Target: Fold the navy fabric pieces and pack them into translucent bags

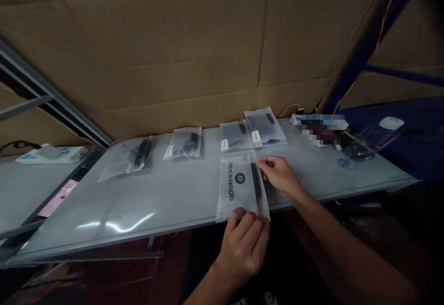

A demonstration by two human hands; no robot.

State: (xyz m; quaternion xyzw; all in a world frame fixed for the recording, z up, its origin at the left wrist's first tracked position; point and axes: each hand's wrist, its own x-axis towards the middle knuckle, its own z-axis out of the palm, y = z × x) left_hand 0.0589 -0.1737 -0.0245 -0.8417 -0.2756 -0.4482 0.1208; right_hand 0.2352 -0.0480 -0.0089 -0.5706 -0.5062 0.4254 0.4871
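Observation:
A frosted plastic zip bag (239, 189) printed "ROCKBROS" lies at the table's front edge, with a dark item showing inside along its right part. My left hand (244, 245) is closed on the bag's near edge, fingertips curled over it. At the bag's far right corner my right hand (279, 174) pinches the edge between thumb and index finger. Just beyond it lie two similar bags with white labels, a nearer bag (237, 136) and a farther bag (265, 127), both holding dark contents.
Farther left on the grey table (166, 189) lie a labelled bag (185, 142) and a larger clear bag (128, 157) with a dark item. To the right stand a transparent bottle (367, 145) lying tilted and a white power strip (296, 119). A cardboard wall (173, 55) rises behind.

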